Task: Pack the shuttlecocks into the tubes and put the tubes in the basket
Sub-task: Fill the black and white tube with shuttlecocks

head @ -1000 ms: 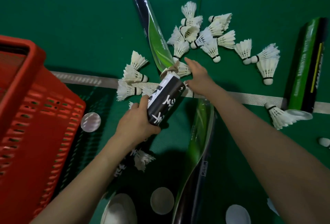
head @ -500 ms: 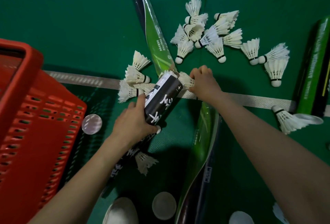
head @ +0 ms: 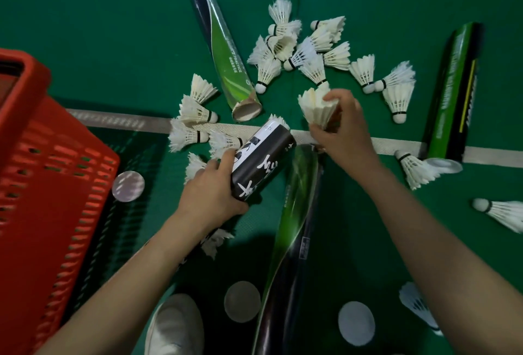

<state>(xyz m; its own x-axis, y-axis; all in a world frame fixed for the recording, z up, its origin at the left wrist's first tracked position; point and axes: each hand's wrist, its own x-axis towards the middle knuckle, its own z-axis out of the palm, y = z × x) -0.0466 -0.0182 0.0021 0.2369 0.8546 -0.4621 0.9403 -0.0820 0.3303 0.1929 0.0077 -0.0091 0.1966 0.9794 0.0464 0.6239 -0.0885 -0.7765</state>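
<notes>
Dim green court floor (head: 85,29) crossed by a white line (head: 113,122)

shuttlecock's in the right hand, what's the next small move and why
Probably slip the shuttlecock into the open mouth of the black tube: the right hand holds it just beside that mouth, and the left hand grips the tube angled toward it.

Bkgd: floor (head: 85,15), line (head: 119,122), shoe (head: 174,323).
Green floor; white line crosses just under the grips; white shoe well back on the near side of them.

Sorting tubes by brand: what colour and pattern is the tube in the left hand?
The tube is black with white brush lettering; head view.
</notes>
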